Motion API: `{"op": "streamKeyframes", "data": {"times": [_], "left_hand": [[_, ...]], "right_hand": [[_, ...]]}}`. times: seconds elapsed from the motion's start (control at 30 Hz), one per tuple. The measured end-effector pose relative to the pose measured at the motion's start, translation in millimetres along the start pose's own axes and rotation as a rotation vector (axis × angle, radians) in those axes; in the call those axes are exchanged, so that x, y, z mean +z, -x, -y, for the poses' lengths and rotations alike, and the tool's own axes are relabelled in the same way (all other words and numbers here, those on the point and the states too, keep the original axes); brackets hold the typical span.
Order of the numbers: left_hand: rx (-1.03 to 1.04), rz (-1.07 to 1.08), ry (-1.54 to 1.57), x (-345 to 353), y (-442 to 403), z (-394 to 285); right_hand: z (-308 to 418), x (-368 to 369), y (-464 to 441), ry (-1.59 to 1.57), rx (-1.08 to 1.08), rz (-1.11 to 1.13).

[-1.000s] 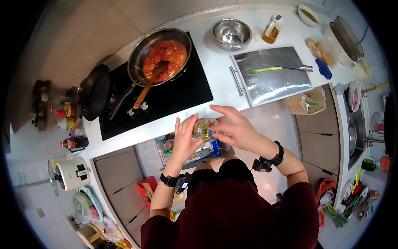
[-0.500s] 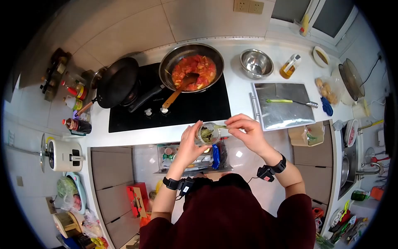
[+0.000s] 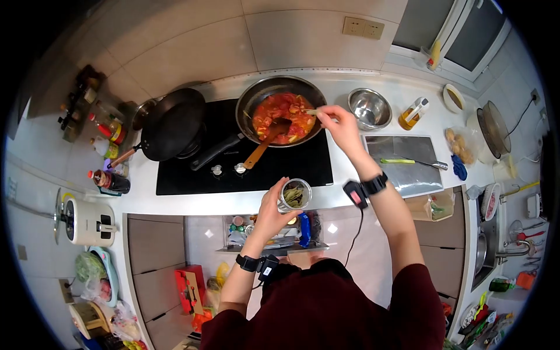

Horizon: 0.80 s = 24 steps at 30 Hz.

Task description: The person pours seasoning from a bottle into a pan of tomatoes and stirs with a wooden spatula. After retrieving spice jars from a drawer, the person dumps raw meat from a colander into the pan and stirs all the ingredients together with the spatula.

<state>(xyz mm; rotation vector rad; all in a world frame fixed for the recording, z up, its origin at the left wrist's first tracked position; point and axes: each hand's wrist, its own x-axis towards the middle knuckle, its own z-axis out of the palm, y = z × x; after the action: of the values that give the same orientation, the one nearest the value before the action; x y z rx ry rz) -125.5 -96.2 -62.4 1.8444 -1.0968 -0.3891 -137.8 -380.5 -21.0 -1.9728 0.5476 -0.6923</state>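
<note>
Fingers of the left hand [image 3: 273,211] curl around an uncovered jar [image 3: 296,196] with dried leaves inside; past it, over the right side of the pan [image 3: 251,105] of red food [image 3: 284,106], one leaf-like piece [image 3: 311,111], unreleased, is pinched by the right hand [image 3: 343,129].

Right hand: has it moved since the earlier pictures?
Yes: the right hand has gone forward, from beside the jar in front of the cooktop to the right rim of the pan.

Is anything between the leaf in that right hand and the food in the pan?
Nothing visible: the right hand holds the leaf over the food; the wooden spatula lies to its left.
</note>
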Motion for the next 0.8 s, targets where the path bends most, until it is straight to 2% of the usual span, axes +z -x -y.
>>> {"op": "streamKeyframes", "data": {"times": [0.07,0.13,0.23,0.27,0.37,0.47,0.57,0.63,0.67,0.73,0.8], "left_hand": [[-0.032,0.011,-0.039,-7,5,3],[-0.041,-0.011,0.007,-7,7,5],[-0.063,-0.026,-0.009,-13,12,8],[-0.079,-0.042,0.07,-17,15,6],[-0.055,-0.035,0.082,-22,23,3],[-0.004,-0.044,0.111,-26,19,-2],[0.053,-0.079,0.103,-29,15,-12],[0.046,-0.066,0.102,-30,15,-17],[0.041,-0.061,0.104,-30,15,-19],[0.027,-0.044,0.081,-30,16,-21],[0.128,-0.075,0.042,-28,17,-21]], "right_hand": [[-10,11,-5,0.134,-0.113,-0.06],[-7,11,1,0.138,-0.095,-0.055],[6,-3,27,0.0,-0.064,0.063],[13,-9,46,-0.109,-0.12,0.117],[43,-17,78,-0.147,-0.008,0.173],[99,-36,111,-0.137,-0.158,0.34],[117,-38,127,-0.172,-0.135,0.384],[124,-37,140,-0.122,-0.295,0.45],[126,-35,146,-0.123,-0.292,0.447],[127,-28,153,0.032,-0.423,0.403],[128,-24,159,0.08,-0.402,0.418]]}}
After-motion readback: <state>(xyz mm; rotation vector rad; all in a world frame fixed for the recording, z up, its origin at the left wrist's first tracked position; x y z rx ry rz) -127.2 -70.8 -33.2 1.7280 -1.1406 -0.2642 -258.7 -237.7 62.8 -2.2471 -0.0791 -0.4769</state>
